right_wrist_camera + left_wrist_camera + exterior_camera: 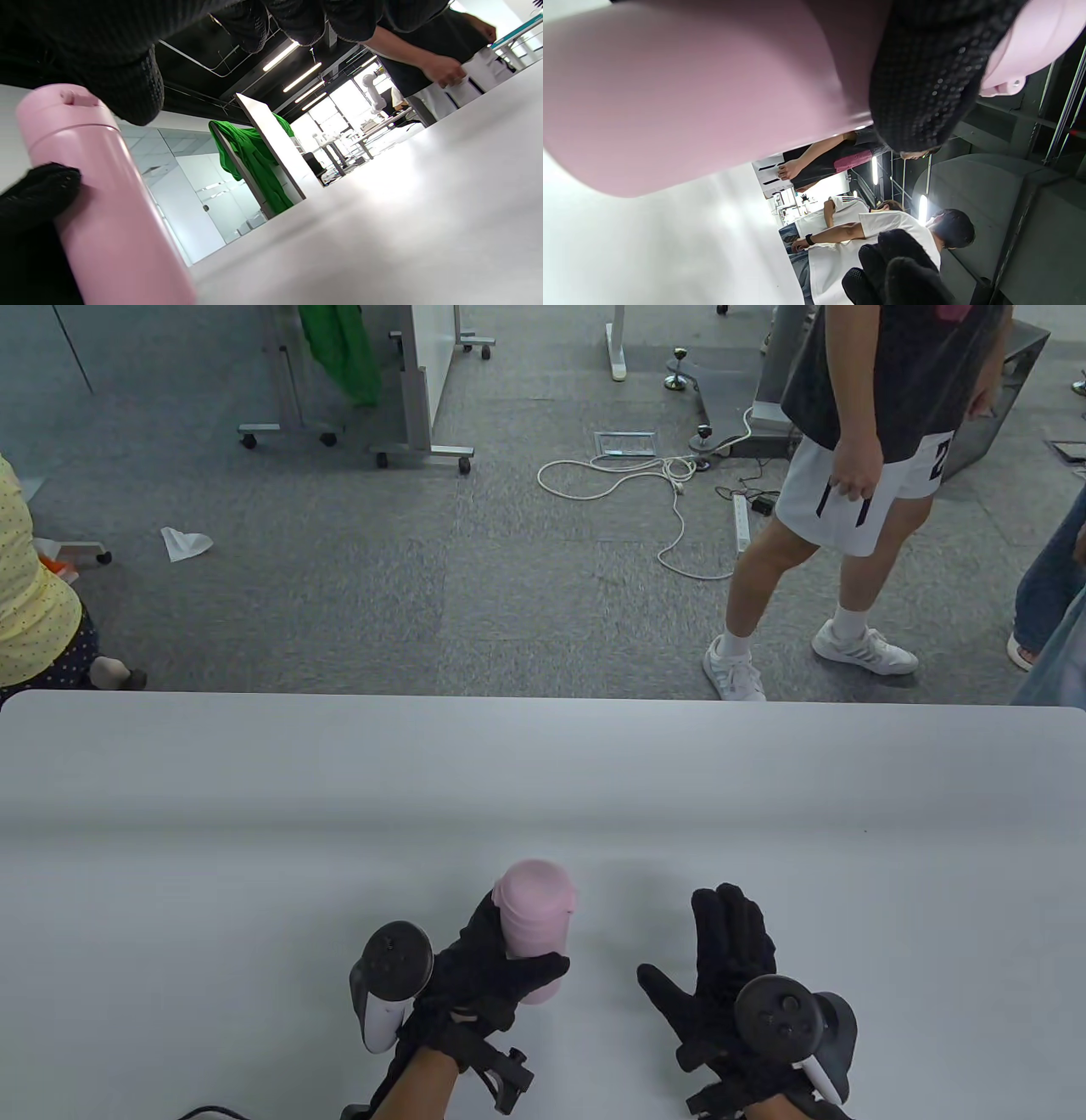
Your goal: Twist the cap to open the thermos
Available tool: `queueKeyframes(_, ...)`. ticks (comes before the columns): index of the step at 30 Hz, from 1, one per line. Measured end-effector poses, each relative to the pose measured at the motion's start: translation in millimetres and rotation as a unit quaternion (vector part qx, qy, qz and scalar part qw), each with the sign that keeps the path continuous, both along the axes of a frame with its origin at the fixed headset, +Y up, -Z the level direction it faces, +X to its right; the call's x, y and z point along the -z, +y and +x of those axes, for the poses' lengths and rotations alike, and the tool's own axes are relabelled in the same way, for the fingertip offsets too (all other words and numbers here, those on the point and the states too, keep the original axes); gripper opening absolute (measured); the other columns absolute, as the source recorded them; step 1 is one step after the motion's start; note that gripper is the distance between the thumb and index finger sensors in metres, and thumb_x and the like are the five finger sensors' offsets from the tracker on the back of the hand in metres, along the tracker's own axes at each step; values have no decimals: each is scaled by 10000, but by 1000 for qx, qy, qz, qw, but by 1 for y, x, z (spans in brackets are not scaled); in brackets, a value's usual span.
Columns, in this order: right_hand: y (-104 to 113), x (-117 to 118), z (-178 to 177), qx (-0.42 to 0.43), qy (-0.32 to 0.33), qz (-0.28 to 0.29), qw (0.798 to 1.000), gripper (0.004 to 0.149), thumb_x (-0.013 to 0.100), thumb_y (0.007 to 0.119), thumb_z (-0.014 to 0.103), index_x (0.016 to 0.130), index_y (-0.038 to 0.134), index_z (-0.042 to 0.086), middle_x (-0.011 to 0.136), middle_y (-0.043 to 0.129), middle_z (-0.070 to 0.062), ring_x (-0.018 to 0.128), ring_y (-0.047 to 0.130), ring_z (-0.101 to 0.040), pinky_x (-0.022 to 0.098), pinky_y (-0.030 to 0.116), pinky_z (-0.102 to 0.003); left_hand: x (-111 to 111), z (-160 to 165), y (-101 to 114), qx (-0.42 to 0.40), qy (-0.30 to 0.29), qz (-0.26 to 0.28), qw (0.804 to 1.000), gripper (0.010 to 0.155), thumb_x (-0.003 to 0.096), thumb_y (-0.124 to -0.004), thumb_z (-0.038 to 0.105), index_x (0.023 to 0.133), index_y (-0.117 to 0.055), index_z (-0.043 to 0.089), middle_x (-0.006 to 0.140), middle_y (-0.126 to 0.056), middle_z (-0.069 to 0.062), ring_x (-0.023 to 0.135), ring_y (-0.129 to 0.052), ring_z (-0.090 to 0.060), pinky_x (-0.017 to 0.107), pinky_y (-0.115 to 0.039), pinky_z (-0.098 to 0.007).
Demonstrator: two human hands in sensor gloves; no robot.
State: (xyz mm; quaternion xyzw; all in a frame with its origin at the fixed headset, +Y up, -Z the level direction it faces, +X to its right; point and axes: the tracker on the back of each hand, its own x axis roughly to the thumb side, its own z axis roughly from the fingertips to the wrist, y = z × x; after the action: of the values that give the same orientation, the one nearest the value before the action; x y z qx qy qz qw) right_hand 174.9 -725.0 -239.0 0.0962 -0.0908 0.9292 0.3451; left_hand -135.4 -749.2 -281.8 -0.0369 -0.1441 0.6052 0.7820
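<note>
A pink thermos (537, 929) stands upright on the white table (254, 831), near the front edge. Its pink cap (536, 889) is on top. My left hand (488, 967) grips the thermos body, thumb across the front. In the left wrist view the pink body (691, 93) fills the frame with a gloved finger (925, 84) on it. My right hand (721, 967) is open, fingers spread, to the right of the thermos and apart from it. The right wrist view shows the thermos (106, 199) upright with my left fingers (38, 195) on its side.
The table's far edge (543, 697) runs across the middle of the table view. Beyond it a person in white shorts (848, 492) stands on grey carpet, with cables (645, 475) and rolling frames (407, 432) behind.
</note>
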Motion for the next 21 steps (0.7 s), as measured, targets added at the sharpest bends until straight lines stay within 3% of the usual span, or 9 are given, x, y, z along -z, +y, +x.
queueKeyframes(11,38,12,-41,175,58,10,983,983,544,834,604,1167,264,99,1170,220,-302,1015,256,-613,710,300,-750,-2,5,5,-15,-4,21,1000,948,329,-978,479,1072,-468,186,1087,-539,-192,972,-613,-484,637,-610,-656)
queueKeyframes(21,50,17,-85,200,91,21,975,994,534,887,565,1165,289,82,1156,312,-324,991,450,-603,701,374,-746,-3,15,2,-18,-20,21,999,958,328,-975,484,1074,-443,207,1082,-536,-193,973,-608,-482,635,-609,-656)
